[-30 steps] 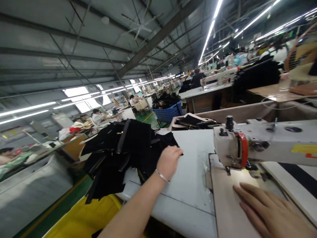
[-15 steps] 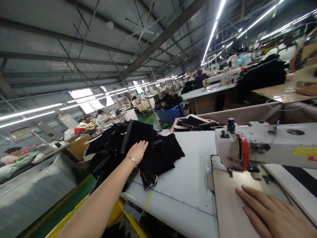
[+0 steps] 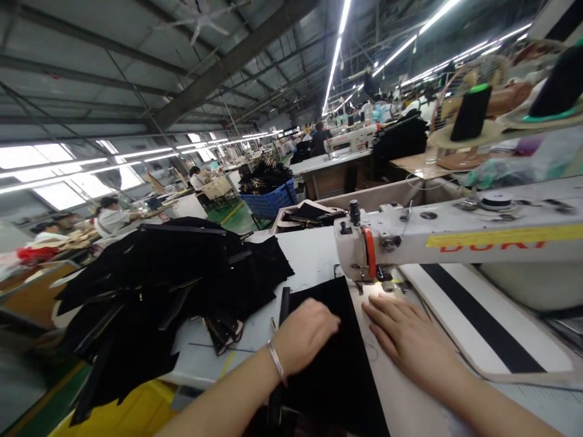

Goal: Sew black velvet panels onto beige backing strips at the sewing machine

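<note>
Positioning step, by the look of it: left hand (image 3: 304,332) curled on the black piece (image 3: 334,358) lying flat on the tabletop (image 3: 314,255) before the needle; right hand (image 3: 405,334) spread flat just beside its edge. Next calls for sliding that edge squarely under the machine (image 3: 359,252). Farther left, 1 black pile (image 3: 155,279).

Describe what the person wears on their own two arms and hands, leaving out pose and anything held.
Both forearms are bare, with no sleeves in view, and neither hand is gloved. The left hand has a thin silver bangle round the wrist. The right hand shows no ring, watch or bracelet. No markings or tattoos show on either arm.
</note>
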Demonstrator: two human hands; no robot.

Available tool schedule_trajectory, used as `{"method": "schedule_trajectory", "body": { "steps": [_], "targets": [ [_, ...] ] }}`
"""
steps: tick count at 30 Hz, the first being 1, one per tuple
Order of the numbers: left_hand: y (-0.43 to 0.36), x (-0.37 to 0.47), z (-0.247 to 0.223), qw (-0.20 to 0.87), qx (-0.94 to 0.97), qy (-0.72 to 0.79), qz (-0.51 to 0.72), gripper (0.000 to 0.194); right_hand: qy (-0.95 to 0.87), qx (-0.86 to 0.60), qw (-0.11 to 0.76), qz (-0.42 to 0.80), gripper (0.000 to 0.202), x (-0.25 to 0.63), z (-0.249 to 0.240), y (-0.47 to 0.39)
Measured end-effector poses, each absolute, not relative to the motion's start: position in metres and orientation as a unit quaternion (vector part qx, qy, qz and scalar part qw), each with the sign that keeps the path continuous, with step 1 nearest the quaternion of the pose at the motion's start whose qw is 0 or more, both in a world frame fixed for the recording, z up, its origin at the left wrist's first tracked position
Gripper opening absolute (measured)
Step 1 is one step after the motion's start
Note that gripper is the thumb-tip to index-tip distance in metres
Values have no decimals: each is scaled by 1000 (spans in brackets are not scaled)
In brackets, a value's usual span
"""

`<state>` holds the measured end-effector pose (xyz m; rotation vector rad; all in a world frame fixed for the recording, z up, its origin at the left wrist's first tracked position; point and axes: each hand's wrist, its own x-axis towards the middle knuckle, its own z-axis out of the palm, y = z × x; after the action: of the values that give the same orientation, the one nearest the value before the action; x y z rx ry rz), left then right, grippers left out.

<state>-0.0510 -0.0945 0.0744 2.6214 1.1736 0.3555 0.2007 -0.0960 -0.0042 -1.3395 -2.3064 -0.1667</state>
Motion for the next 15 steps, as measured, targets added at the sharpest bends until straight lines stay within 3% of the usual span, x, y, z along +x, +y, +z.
{"method": "schedule_trajectory", "body": {
  "steps": [6, 8, 12, 15],
  "targets": [
    [-9, -25, 43, 95, 813, 545, 182, 16, -839, -493, 226, -54, 42, 201, 1, -99],
    [-15, -18, 35, 113, 816, 536, 185, 11, -837, -494, 229, -51, 42, 201, 2, -100],
    [-41, -9, 30, 170, 827, 491, 216, 22, -834, -499, 232, -44, 44, 200, 2, -99],
    [-42, 0, 29, 177, 821, 493, 227, 8, -836, -499, 223, -37, 44, 200, 3, -99]
  ]
}}
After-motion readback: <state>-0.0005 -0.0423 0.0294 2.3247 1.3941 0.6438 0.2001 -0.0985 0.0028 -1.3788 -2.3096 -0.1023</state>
